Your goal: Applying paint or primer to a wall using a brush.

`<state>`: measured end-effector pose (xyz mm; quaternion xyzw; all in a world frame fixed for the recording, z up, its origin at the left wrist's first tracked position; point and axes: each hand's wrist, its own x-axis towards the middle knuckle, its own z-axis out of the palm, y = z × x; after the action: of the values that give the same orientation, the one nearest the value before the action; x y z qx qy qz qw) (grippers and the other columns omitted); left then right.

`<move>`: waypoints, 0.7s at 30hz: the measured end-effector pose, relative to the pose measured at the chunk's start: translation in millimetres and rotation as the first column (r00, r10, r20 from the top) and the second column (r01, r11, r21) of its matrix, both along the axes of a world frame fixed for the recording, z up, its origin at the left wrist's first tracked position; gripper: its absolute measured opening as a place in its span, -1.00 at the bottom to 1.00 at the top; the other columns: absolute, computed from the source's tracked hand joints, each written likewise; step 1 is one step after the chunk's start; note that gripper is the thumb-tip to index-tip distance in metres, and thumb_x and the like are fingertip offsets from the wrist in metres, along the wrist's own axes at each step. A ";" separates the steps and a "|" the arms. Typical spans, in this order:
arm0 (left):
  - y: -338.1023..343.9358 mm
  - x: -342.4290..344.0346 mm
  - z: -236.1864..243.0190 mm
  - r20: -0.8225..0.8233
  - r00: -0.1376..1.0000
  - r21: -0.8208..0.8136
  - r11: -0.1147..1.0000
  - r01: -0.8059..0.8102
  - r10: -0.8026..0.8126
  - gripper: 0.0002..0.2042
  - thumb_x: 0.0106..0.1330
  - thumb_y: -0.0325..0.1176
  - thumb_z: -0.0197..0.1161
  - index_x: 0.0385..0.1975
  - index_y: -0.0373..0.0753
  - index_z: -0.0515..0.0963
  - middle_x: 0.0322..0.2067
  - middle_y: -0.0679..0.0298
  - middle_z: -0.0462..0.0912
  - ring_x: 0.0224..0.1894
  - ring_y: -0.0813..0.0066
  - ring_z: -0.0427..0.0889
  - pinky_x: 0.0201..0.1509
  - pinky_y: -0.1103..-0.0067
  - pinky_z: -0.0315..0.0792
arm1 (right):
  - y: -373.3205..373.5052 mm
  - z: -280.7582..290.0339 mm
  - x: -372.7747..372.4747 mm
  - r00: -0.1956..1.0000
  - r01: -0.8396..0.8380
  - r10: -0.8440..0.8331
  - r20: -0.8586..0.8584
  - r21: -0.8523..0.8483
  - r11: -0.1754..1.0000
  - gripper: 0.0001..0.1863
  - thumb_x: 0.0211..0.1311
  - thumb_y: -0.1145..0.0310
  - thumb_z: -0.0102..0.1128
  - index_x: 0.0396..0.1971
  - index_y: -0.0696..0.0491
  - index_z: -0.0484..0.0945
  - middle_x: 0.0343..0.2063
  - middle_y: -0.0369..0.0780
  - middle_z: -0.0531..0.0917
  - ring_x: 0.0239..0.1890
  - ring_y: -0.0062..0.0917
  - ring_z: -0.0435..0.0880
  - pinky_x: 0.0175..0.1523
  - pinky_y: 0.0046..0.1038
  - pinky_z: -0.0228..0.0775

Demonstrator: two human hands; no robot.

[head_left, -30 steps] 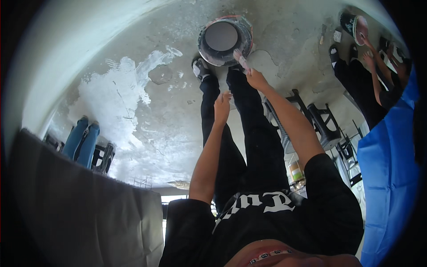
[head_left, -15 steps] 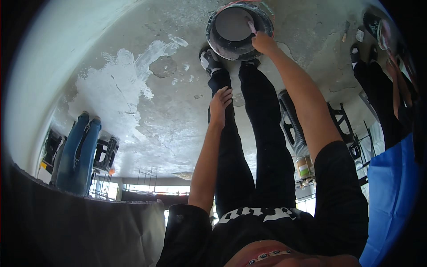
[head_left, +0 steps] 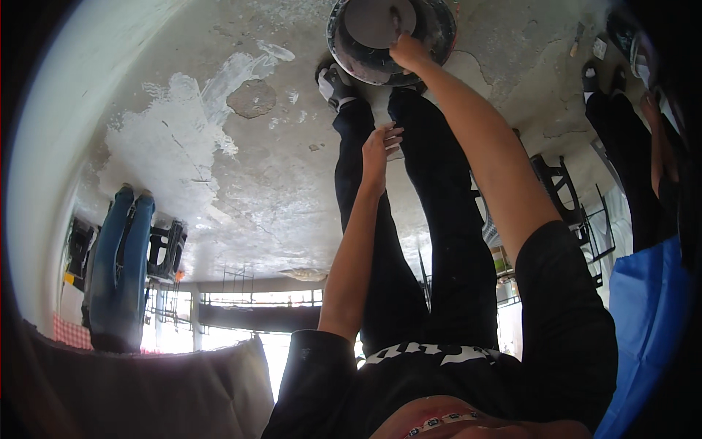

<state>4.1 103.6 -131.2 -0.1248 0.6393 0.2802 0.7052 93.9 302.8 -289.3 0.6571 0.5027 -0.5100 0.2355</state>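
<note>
My right hand (head_left: 409,53) is closed on a paintbrush (head_left: 396,22), whose head is over or in the grey liquid (head_left: 365,25) inside a dark, smeared round bucket (head_left: 342,51). The bucket sits on the floor just beyond my shoes (head_left: 336,86), partly cut off by the top edge. My left hand (head_left: 379,146) hangs in front of my dark trousers, below the bucket in the view, its fingers loosely apart and holding nothing.
The concrete floor (head_left: 219,168) has white patches. At right are another person (head_left: 621,154), a second bucket (head_left: 629,40) and a blue sheet (head_left: 643,307). At left stand jeans-clad legs (head_left: 128,271) beside a black stool (head_left: 167,249). Another black stool (head_left: 552,183) stands right of me.
My right hand has moved up to the bucket, bringing the brush from the rim onto the grey liquid. My left hand has shifted slightly, its fingers loose. The other person's bucket appears more tilted.
</note>
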 end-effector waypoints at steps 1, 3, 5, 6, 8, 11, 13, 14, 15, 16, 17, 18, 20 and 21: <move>1.1 1.4 -1.4 -0.009 1.000 -0.010 1.000 0.008 -0.008 -0.48 0.55 -0.05 -0.16 0.18 -0.35 0.51 0.02 0.10 0.69 0.02 0.34 0.63 0.15 0.45 0.43 | -6.9 3.9 -8.5 0.996 0.086 -0.086 -0.022 -0.028 0.996 -0.42 0.42 0.11 0.01 0.22 0.27 0.28 -0.11 0.22 0.65 -0.45 -0.06 0.76 -0.31 -0.26 0.71; -0.5 -0.6 -3.7 -0.012 1.000 -0.009 1.000 0.013 -0.013 -0.49 0.55 -0.05 -0.15 0.16 -0.35 0.52 0.00 0.11 0.70 -0.02 0.37 0.63 0.09 0.47 0.45 | -23.0 11.1 -24.5 0.997 0.074 -0.075 -0.025 -0.049 0.996 -0.45 0.43 0.10 -0.02 0.18 0.26 0.31 -0.10 0.17 0.67 -0.46 -0.11 0.76 -0.25 -0.26 0.70; -2.3 0.4 -5.4 0.008 0.998 0.010 0.998 0.058 -0.059 -0.50 0.55 -0.06 -0.15 0.16 -0.35 0.52 -0.04 0.13 0.71 -0.09 0.43 0.62 0.01 0.50 0.46 | -36.9 13.6 -27.5 0.997 0.062 -0.064 -0.029 -0.070 0.996 -0.47 0.44 0.10 -0.05 0.15 0.26 0.33 -0.08 0.12 0.68 -0.48 -0.16 0.77 -0.20 -0.26 0.68; -3.5 -0.5 -6.3 0.008 0.998 0.010 0.998 0.060 -0.060 -0.50 0.55 -0.06 -0.15 0.16 -0.35 0.52 -0.04 0.13 0.71 -0.09 0.43 0.62 0.01 0.50 0.46 | -44.0 13.2 -23.1 0.995 0.054 -0.057 -0.086 -0.043 0.998 -0.47 0.46 0.10 -0.07 0.16 0.26 0.35 -0.11 0.13 0.68 -0.48 -0.15 0.76 -0.21 -0.24 0.68; -5.7 -0.2 -7.1 0.006 0.996 0.029 0.996 0.088 -0.088 -0.51 0.55 -0.09 -0.14 0.16 -0.35 0.52 -0.07 0.15 0.72 -0.16 0.46 0.61 -0.08 0.52 0.47 | -50.5 8.9 -14.3 0.989 0.046 -0.048 -0.140 -0.016 0.999 -0.47 0.47 0.11 -0.09 0.16 0.26 0.37 -0.13 0.13 0.69 -0.49 -0.14 0.76 -0.22 -0.22 0.67; -8.8 -4.8 -12.8 -0.038 0.997 0.001 0.998 0.066 -0.066 -0.52 0.57 -0.08 -0.13 0.17 -0.34 0.52 -0.06 0.17 0.72 -0.20 0.52 0.59 -0.08 0.60 0.41 | -49.2 -1.7 -1.1 0.986 0.077 -0.091 -0.141 -0.100 0.992 -0.44 0.46 0.08 -0.10 0.17 0.27 0.40 -0.12 0.17 0.68 -0.44 -0.09 0.77 -0.28 -0.20 0.65; -13.6 -2.1 -12.5 -0.079 0.987 0.027 0.989 0.144 -0.141 -0.53 0.58 -0.08 -0.13 0.17 -0.33 0.53 -0.09 0.18 0.72 -0.21 0.52 0.59 -0.09 0.59 0.41 | -44.8 -8.4 6.9 0.877 0.473 -0.478 -0.045 -0.096 0.876 -0.55 0.42 0.12 -0.04 -0.01 0.24 0.51 -0.31 0.07 0.68 -0.58 -0.19 0.69 -0.43 -0.22 0.56; -14.4 1.3 -12.9 -0.119 0.969 0.051 0.974 0.223 -0.216 -0.53 0.58 -0.09 -0.13 0.16 -0.32 0.54 -0.11 0.18 0.73 -0.21 0.52 0.58 -0.10 0.59 0.41 | -37.2 -13.3 14.7 0.879 0.470 -0.475 -0.042 -0.090 0.878 -0.55 0.42 0.12 -0.04 -0.01 0.24 0.51 -0.31 0.07 0.68 -0.58 -0.19 0.69 -0.43 -0.22 0.56; -13.4 4.1 -12.9 -0.116 0.970 0.050 0.974 0.219 -0.212 -0.53 0.58 -0.09 -0.13 0.16 -0.32 0.54 -0.11 0.18 0.73 -0.21 0.52 0.58 -0.10 0.59 0.41 | -29.4 -17.1 20.2 0.652 0.752 -0.758 -0.017 -0.105 0.650 -0.64 0.41 0.18 -0.02 -0.08 0.19 0.51 -0.39 -0.08 0.59 -0.59 -0.34 0.59 -0.52 -0.32 0.44; -11.2 9.0 -13.0 -0.149 0.958 0.106 0.960 0.260 -0.243 -0.53 0.58 -0.08 -0.12 0.14 -0.33 0.54 -0.14 0.18 0.74 -0.23 0.51 0.58 -0.11 0.59 0.42 | -23.5 -19.7 25.8 0.340 0.935 -0.940 0.010 -0.109 0.337 -0.72 0.40 0.24 -0.01 -0.14 0.14 0.52 -0.48 -0.23 0.49 -0.59 -0.49 0.49 -0.60 -0.42 0.31; -9.0 10.8 -12.0 -0.186 0.943 0.157 0.939 0.305 -0.275 -0.53 0.59 -0.08 -0.12 0.12 -0.35 0.55 -0.17 0.18 0.74 -0.25 0.51 0.58 -0.12 0.59 0.42 | -21.2 -19.6 26.2 0.341 0.935 -0.940 0.014 -0.111 0.337 -0.72 0.40 0.24 -0.01 -0.14 0.14 0.52 -0.48 -0.23 0.49 -0.59 -0.49 0.49 -0.60 -0.42 0.31; -7.0 13.4 -10.0 -0.186 0.944 0.154 0.940 0.304 -0.274 -0.53 0.59 -0.08 -0.12 0.12 -0.35 0.55 -0.17 0.18 0.74 -0.25 0.51 0.58 -0.12 0.59 0.42 | -17.9 -19.4 26.6 0.222 0.972 -0.975 -0.024 -0.071 0.223 -0.77 0.40 0.25 0.02 -0.18 0.10 0.52 -0.52 -0.28 0.43 -0.61 -0.54 0.43 -0.61 -0.44 0.25; 1.8 20.7 -7.4 -0.222 0.913 0.145 0.915 0.377 -0.341 -0.52 0.59 -0.07 -0.11 0.10 -0.37 0.56 -0.21 0.17 0.75 -0.29 0.49 0.59 -0.14 0.59 0.44 | -11.1 -17.6 31.8 0.178 0.981 -0.982 -0.061 -0.068 0.182 -0.82 0.41 0.24 0.05 -0.23 0.03 0.51 -0.56 -0.33 0.33 -0.64 -0.62 0.33 -0.59 -0.47 0.27; 7.6 23.1 -7.6 -0.224 0.915 0.152 0.916 0.372 -0.335 -0.52 0.59 -0.07 -0.11 0.10 -0.37 0.56 -0.21 0.17 0.75 -0.29 0.49 0.59 -0.14 0.59 0.44 | -10.0 -16.9 33.7 0.183 0.980 -0.981 -0.068 -0.067 0.187 -0.82 0.41 0.24 0.05 -0.23 0.03 0.51 -0.56 -0.33 0.33 -0.64 -0.62 0.33 -0.59 -0.47 0.27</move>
<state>27.2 111.2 -138.9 0.0896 0.6869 0.2184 0.6873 127.5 292.7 -306.2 0.8007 -0.0233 -0.5754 -0.1652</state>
